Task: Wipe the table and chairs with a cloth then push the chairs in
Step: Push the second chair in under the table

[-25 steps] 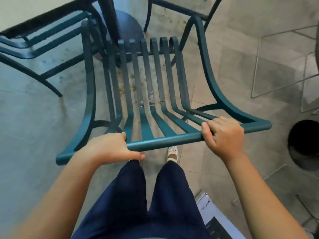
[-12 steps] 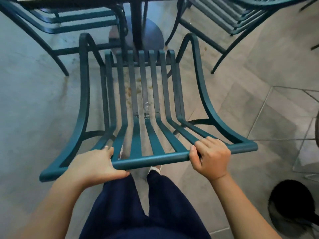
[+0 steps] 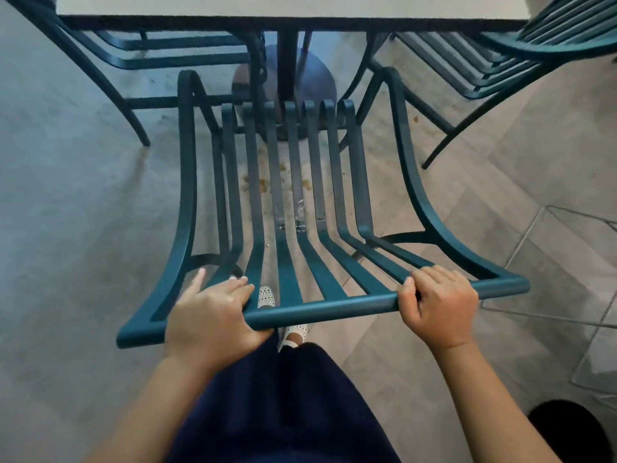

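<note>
A teal slatted metal chair [image 3: 290,208] stands right in front of me, its seat pointing at the table [image 3: 290,6] with the pale top. My left hand [image 3: 213,315] rests on the left part of the chair's top rail, thumb under the bar and fingers loosening over it. My right hand [image 3: 439,309] is closed around the rail's right part. The front of the seat lies near the table's dark pedestal [image 3: 287,71]. No cloth is in view.
A second teal chair [image 3: 157,55] sits at the left of the table and a third [image 3: 500,58] at the right. Crumbs lie on the floor under the seat. A thin wire frame [image 3: 567,269] and a dark round object [image 3: 567,429] stand to my right.
The chair has moved forward toward the table, so the table top and pedestal now appear closer. My left hand's fingers have loosened on the rail. The right hand's grip is unchanged.
</note>
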Demonstrator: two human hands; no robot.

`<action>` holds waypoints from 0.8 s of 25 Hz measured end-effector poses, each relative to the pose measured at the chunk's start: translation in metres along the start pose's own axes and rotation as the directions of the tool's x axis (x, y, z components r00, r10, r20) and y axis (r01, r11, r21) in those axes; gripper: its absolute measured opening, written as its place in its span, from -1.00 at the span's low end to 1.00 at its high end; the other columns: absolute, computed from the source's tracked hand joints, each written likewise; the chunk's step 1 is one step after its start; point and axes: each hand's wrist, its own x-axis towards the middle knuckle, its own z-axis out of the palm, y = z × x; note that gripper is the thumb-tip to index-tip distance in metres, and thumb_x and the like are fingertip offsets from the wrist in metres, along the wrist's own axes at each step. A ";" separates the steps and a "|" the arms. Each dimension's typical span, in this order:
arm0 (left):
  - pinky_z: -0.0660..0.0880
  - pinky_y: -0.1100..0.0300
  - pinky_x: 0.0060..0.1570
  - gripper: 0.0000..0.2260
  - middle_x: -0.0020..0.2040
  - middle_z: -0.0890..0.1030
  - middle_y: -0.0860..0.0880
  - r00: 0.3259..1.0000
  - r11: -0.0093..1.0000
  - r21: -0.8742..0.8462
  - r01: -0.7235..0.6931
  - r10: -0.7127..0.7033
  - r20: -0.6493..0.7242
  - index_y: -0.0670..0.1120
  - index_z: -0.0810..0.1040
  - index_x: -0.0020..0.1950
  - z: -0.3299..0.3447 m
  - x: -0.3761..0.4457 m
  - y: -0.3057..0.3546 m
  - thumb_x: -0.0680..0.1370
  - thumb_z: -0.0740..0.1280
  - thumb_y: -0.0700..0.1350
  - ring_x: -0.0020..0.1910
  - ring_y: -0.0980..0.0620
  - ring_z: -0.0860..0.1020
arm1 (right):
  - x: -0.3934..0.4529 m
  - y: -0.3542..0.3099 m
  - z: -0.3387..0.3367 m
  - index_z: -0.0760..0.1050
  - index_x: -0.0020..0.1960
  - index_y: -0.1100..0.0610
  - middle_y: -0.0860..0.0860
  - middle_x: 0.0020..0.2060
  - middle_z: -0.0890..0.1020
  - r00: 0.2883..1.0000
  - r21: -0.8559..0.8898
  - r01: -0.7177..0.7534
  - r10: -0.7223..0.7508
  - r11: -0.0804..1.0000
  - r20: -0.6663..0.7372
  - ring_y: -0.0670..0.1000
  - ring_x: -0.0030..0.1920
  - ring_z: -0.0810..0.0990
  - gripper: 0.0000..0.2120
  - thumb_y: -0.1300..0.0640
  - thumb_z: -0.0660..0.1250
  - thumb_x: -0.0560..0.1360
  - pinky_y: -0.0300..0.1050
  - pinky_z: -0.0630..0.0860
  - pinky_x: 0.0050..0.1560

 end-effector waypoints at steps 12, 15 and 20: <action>0.47 -0.13 0.11 -0.17 -0.12 0.70 -0.02 1.000 0.999 0.042 0.009 -0.009 -0.004 -0.13 0.71 -0.10 -0.010 0.061 0.040 0.19 0.13 0.56 -0.15 0.00 0.67 | 0.068 0.059 0.004 0.36 -0.48 0.10 -0.05 -0.55 0.40 0.996 0.010 0.069 -0.070 0.998 0.058 -0.04 -0.52 0.33 -0.66 0.09 0.13 0.46 -0.23 0.19 -0.45; 0.43 -0.12 0.18 -0.16 -0.07 0.69 -0.05 0.998 0.999 0.037 0.020 -0.018 -0.064 -0.17 0.70 -0.07 -0.005 0.060 0.044 0.19 0.17 0.56 -0.11 0.01 0.67 | 0.067 0.066 0.005 0.37 -0.48 0.10 -0.05 -0.54 0.42 0.992 0.025 0.087 -0.089 0.996 0.089 -0.03 -0.51 0.37 -0.66 0.08 0.13 0.47 -0.19 0.28 -0.48; 0.41 -0.12 0.21 -0.14 -0.07 0.69 -0.07 0.994 1.000 0.010 0.001 0.000 -0.111 -0.19 0.69 -0.07 -0.003 0.062 0.040 0.23 0.15 0.56 -0.09 0.02 0.67 | 0.068 0.066 0.008 0.42 -0.46 0.09 -0.06 -0.51 0.47 0.992 0.020 0.085 -0.086 0.996 0.094 -0.02 -0.49 0.41 -0.68 0.08 0.13 0.45 -0.19 0.31 -0.47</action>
